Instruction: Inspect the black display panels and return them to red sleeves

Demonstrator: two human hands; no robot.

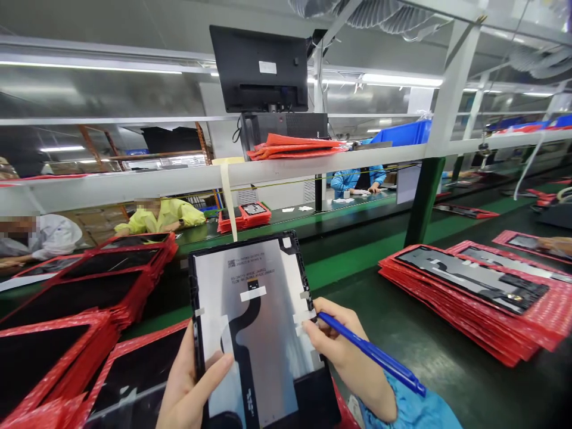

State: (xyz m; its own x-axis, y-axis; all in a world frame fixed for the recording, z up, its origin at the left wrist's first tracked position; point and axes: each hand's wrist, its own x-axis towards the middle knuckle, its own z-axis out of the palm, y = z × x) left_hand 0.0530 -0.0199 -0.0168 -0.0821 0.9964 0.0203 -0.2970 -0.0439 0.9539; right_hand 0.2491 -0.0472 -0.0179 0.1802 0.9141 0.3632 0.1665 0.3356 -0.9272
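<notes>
A tablet screen assembly (272,357) is held tilted up before me, its silver back toward me with a black flex cable and pieces of white tape. My left hand (192,381) grips its left edge, thumb over the silver back and fingers behind. At the right edge, my right hand (344,339) is closed, its fingertips at a strip of white tape (304,317). A blue pen (373,354) is tucked in that same hand, pointing down to the right. Whether the fingertips also pinch the tape, I cannot tell.
Stacks of screens on red bubble-wrap bags stand left (80,298) and right (469,298) on the green bench (357,286). Overhead, a white shelf (179,182) carries red bags (295,148) and a monitor (263,71). Co-workers sit across the bench; another person's hand (556,245) shows far right.
</notes>
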